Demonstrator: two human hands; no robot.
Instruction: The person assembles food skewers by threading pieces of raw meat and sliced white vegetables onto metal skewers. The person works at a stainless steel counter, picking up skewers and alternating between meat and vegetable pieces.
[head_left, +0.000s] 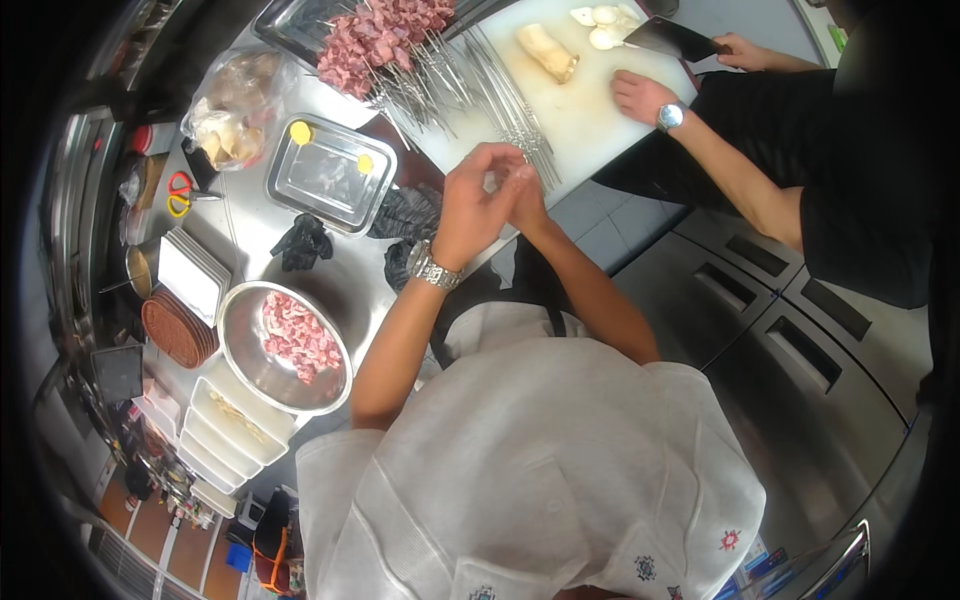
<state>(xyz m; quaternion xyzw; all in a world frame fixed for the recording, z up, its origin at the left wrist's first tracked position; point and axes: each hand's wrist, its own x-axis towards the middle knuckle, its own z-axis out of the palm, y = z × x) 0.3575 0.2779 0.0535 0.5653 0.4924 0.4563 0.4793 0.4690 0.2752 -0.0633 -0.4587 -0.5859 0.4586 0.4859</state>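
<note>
My left hand (484, 199), with a metal-band watch on its wrist, is curled at the near edge of a white cutting board (600, 135). Its thumb and index finger arch around a gap, and I see nothing held in it. My right hand (531, 206) is close against it, its fingers partly hidden by the left. Both are beside the near ends of a bundle of metal skewers (502, 97) lying on the board; whether fingers touch them I cannot tell. Skewers threaded with raw meat cubes (382, 45) are heaped over a metal tray (289, 34) beyond.
Across the board a co-worker's hand (641, 97) rests while the other holds a cleaver (675, 39) by sliced mushroom (604, 26). A whole king oyster mushroom (547, 52) lies nearer. Leftward are a steel tray (330, 180), black plastic gloves (302, 241), scissors (184, 195) and a bowl (244, 337) of diced meat (300, 337).
</note>
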